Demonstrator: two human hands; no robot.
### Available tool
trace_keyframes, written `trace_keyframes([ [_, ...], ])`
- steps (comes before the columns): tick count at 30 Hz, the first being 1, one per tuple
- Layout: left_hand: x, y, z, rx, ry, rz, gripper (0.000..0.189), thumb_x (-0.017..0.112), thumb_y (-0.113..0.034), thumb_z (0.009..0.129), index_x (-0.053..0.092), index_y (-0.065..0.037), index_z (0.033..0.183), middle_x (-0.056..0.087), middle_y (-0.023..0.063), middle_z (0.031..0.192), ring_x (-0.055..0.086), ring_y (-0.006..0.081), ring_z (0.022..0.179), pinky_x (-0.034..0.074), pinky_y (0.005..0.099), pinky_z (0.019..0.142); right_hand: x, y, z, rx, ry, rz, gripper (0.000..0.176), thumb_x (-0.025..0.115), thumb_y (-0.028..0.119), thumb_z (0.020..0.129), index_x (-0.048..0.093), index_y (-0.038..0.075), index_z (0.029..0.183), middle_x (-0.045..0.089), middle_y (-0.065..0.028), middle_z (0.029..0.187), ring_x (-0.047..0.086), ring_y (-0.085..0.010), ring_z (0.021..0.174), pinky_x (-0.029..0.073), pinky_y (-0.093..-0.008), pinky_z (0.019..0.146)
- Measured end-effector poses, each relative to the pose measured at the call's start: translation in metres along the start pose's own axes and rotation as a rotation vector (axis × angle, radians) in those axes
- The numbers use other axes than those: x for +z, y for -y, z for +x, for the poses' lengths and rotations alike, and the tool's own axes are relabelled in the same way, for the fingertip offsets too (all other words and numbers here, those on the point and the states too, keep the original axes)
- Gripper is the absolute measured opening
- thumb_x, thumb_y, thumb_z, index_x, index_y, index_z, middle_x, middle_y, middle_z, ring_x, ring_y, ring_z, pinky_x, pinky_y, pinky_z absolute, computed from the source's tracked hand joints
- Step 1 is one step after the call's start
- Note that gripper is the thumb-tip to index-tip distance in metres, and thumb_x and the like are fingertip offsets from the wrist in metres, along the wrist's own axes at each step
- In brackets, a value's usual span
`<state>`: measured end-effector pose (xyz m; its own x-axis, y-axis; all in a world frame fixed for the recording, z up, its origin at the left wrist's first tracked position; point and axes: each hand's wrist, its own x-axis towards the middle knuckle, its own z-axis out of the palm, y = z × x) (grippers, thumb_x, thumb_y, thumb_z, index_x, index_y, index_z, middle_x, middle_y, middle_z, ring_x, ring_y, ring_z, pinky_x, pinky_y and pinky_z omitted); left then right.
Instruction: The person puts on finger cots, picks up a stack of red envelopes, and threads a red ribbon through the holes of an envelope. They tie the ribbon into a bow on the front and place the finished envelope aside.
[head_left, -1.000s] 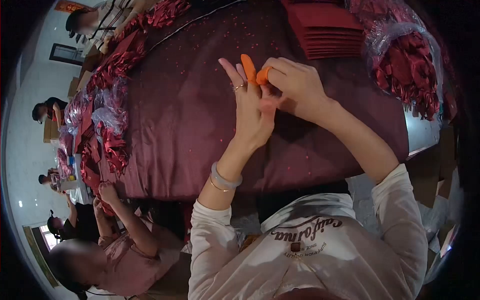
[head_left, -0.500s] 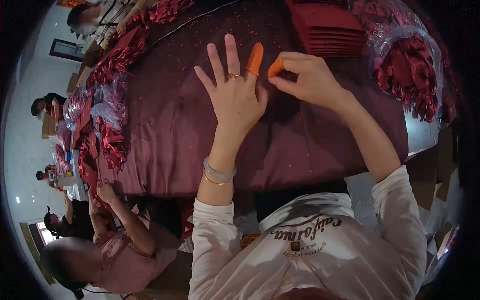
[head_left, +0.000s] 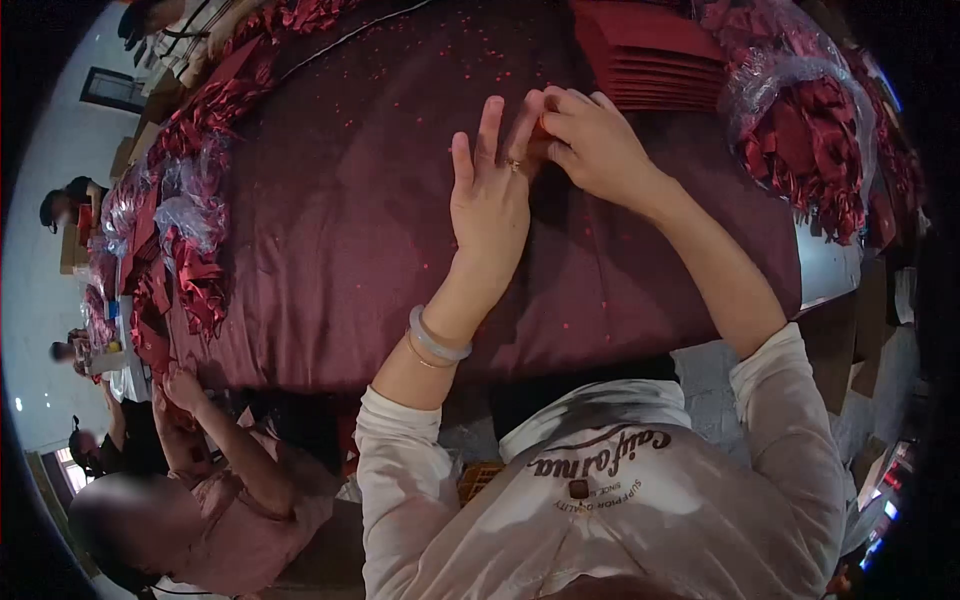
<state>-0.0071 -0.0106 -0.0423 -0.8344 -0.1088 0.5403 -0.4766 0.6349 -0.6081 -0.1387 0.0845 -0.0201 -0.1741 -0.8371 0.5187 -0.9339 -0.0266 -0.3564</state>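
My left hand is raised over the dark red cloth, its little, ring and middle fingers stretched up and a thin gold ring on one finger. Its index finger and thumb are mostly hidden at my right hand. The right hand is bent in from the right with curled fingers, its thumb and index meeting around the left index finger. A small bit of an orange finger cot shows between the two hands. Which finger wears it is partly hidden.
A dark red cloth with small red specks covers the table. Red folders are stacked at the far side. Red ribbon bundles in clear plastic lie right, more red pieces left. A co-worker sits at left, hands at the cloth's edge.
My hands have come together; the left turned inward and its orange-covered index finger went behind the right hand's fingers. The right hand shifted slightly. The whole view moved a little.
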Motion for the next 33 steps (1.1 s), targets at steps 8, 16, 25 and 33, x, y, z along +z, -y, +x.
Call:
trace_keyframes([
  [8,-0.009,0.003,0.0,0.05,0.106,-0.067,0.041,0.05,-0.018,0.081,0.054,-0.021,0.122,0.02,0.0068,0.149,0.024,0.0336,0.134,0.003,0.0571,0.107,0.018,0.019,-0.005,0.02,-0.043,-0.192,0.015,0.056,0.003,0.075,0.057,0.001,0.089,0.05,-0.0097,0.097,0.049,-0.0255,0.094,0.036,-0.0381,0.079],
  [16,0.005,0.001,-0.006,0.078,0.293,-0.521,0.031,0.051,-0.011,0.081,0.057,-0.01,0.111,0.046,0.0216,0.129,0.05,0.0329,0.116,0.028,0.0557,0.1,0.028,0.006,-0.006,0.354,-0.035,0.176,0.019,0.05,0.017,0.089,0.057,-0.001,0.089,0.052,-0.012,0.091,0.054,-0.03,0.082,0.043,-0.0389,0.072],
  [25,0.009,-0.001,-0.008,0.116,0.221,-0.473,0.028,0.049,-0.017,0.083,0.06,-0.008,0.107,0.05,0.0217,0.125,0.052,0.0347,0.111,0.029,0.0566,0.098,0.032,0.007,-0.004,0.403,0.022,0.061,0.024,0.052,0.025,0.088,0.061,0.003,0.088,0.056,-0.0125,0.092,0.057,-0.028,0.08,0.045,-0.0396,0.073],
  [33,0.003,0.003,-0.006,0.126,0.233,-0.443,0.025,0.048,-0.016,0.086,0.06,-0.007,0.106,0.052,0.0188,0.123,0.052,0.0309,0.113,0.036,0.0519,0.095,0.003,0.003,0.002,0.406,-0.08,0.545,0.02,0.059,0.02,0.083,0.061,0.003,0.094,0.06,-0.0086,0.08,0.06,-0.0194,0.071,0.047,-0.0274,0.064],
])
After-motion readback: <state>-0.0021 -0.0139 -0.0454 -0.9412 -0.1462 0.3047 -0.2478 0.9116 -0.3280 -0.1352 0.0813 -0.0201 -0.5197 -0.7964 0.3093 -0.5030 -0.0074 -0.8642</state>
